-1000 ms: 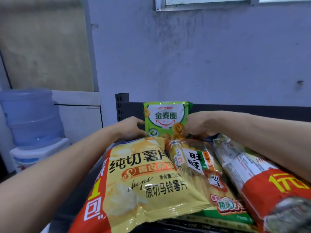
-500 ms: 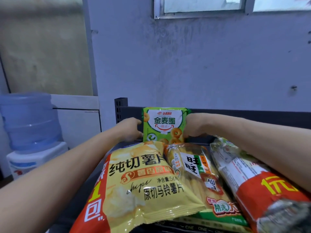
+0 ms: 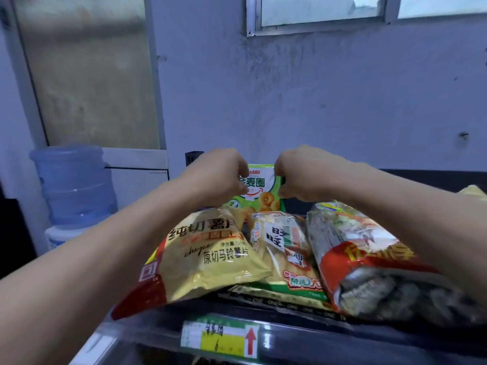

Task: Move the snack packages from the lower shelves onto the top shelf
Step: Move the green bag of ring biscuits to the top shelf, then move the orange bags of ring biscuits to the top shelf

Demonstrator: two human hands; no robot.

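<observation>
Behind the yellow chip bag (image 3: 208,256) on the top shelf (image 3: 329,337), the green snack package (image 3: 259,192) stands upright. The left hand (image 3: 218,177) and right hand (image 3: 303,177) apparently pinch its 2 upper corners, fingers curled.

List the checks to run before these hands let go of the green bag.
1. Green bag upright at the shelf's back: ok.
2. Left hand and right hand hold its side edges: ok.
3. Its base seated on the top shelf: cannot tell, hidden behind the yellow chips bag.
4. Yellow chips bag clear of the front edge: not ok, its corner reaches it.
</observation>
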